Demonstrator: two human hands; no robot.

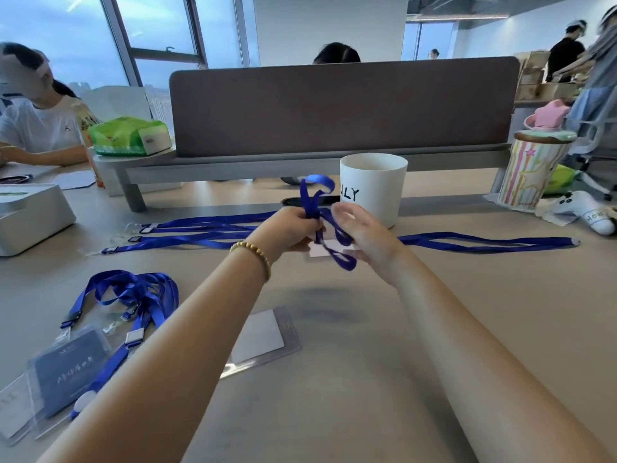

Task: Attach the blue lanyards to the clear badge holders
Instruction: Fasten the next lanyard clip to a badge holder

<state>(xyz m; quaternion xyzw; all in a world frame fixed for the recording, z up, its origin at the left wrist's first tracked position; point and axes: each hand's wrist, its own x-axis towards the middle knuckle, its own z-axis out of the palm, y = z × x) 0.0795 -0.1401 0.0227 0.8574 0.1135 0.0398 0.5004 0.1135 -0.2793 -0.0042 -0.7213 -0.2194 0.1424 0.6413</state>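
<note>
- Left hand (289, 228) is gripping a bunched blue lanyard (317, 208) just in front of the white mug (372, 188); one loop is sticking up above the fist, another is hanging down toward the surface (334, 396).
- Right hand (364, 238) is sitting against the hanging loop with fingers loosely spread; cannot tell whether it is pinching the strap or only touching it.
- A pale card-like piece (322, 249) is showing under the two hands; too blurred to say whether it is a badge holder or whether it is clipped on.
- Looking done: finished pile (100, 329) well left of the mug and nearer the camera, straps clipped to holders, dark blue card inside one.
- Probably also done: three lanyards laid flat (200, 232) left of the mug, clear holders faintly showing at their clip ends.
- Looking left to do: one clear badge holder (263, 339) with a white insert lying loose, nearer the camera than the mug, no strap on it; one lanyard (484, 242) stretched out right of the mug, no holder visible on it.
- My read: roughly past halfway, a couple of pairs remaining.
- Writing: mug is showing "ULY", first letter hidden. Card text in the pile is not readable.
</note>
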